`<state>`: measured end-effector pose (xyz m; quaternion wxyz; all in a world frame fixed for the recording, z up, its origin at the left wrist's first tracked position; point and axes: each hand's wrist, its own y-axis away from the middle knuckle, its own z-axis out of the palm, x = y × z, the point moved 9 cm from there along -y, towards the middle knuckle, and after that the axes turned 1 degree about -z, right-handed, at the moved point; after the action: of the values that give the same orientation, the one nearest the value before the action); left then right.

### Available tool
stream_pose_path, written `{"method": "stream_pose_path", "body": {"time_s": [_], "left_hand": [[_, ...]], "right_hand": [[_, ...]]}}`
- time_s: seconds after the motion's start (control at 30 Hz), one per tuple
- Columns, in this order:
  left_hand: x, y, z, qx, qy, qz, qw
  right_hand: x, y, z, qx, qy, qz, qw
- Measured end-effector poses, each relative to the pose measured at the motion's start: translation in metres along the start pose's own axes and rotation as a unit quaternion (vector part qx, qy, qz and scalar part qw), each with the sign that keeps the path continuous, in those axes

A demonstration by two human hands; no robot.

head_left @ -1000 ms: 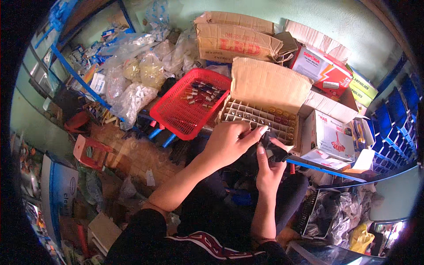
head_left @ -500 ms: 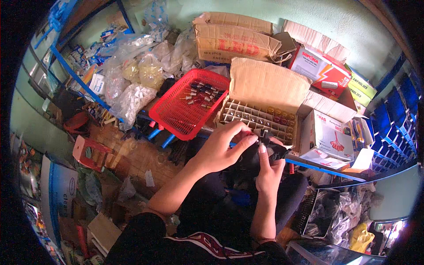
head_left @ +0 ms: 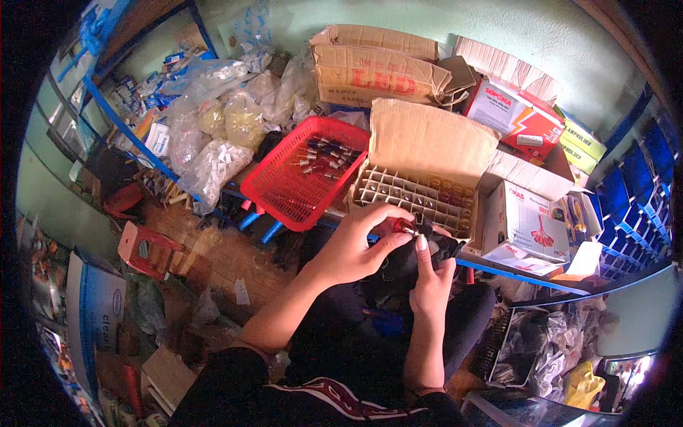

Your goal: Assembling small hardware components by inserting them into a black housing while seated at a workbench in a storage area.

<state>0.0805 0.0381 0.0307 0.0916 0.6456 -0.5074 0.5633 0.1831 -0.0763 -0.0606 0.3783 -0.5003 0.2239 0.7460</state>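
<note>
Just in front of the divided carton, my left hand [head_left: 348,249] pinches a small red light bulb [head_left: 403,225], its metal base pointing toward my right hand. My right hand [head_left: 432,281] is closed, thumb up, on a dark black item [head_left: 446,247]; its kind is hard to make out against my dark clothing. The two hands nearly meet at the fingertips. Behind them stands the open cardboard carton [head_left: 432,133], its card dividers [head_left: 384,180] forming small cells with several bulbs, some amber and red. To its left, the red plastic basket [head_left: 265,186] holds several small bulbs [head_left: 331,156] with metal bases.
Clear plastic bags [head_left: 220,167] of small parts crowd the left of the blue-framed shelf. A white carton [head_left: 530,220] and a red box [head_left: 523,114] stand right of the divided carton. A larger brown carton [head_left: 384,75] is behind. A red stool [head_left: 146,252] is on the floor.
The red bulb now shows between my left fingers, where it was not visible before. Both hands have stayed almost in place.
</note>
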Motion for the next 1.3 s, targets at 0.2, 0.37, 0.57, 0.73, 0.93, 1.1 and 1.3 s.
{"method": "stream_pose_path", "body": {"time_s": [0.2,0.37,0.57,0.73,0.93,1.1,1.3], "left_hand": [[-0.014,-0.002,-0.005,-0.008,-0.122,-0.134,0.983],[-0.027,0.003,-0.013,0.061,-0.072,-0.137,0.986],[-0.038,0.006,-0.015,0.094,0.16,-0.116,0.976],[-0.01,0.003,-0.007,0.064,-0.008,-0.064,0.996],[0.007,0.008,0.018,-0.052,-0.157,0.055,0.985],[0.0,0.009,0.009,-0.065,-0.124,0.026,0.99],[0.011,0.007,-0.018,-0.016,-0.101,0.08,0.991]], "right_hand": [[-0.007,0.0,0.004,-0.021,0.055,-0.065,0.996],[-0.007,0.001,0.003,-0.023,0.079,-0.069,0.994],[0.003,-0.005,-0.018,0.032,0.036,-0.02,0.999],[0.016,-0.004,-0.024,-0.019,-0.03,-0.018,0.999],[0.014,0.007,0.005,-0.094,-0.088,0.033,0.991],[0.026,0.007,0.005,-0.111,-0.099,0.083,0.985],[0.004,0.004,0.014,-0.132,-0.041,-0.007,0.99]]}}
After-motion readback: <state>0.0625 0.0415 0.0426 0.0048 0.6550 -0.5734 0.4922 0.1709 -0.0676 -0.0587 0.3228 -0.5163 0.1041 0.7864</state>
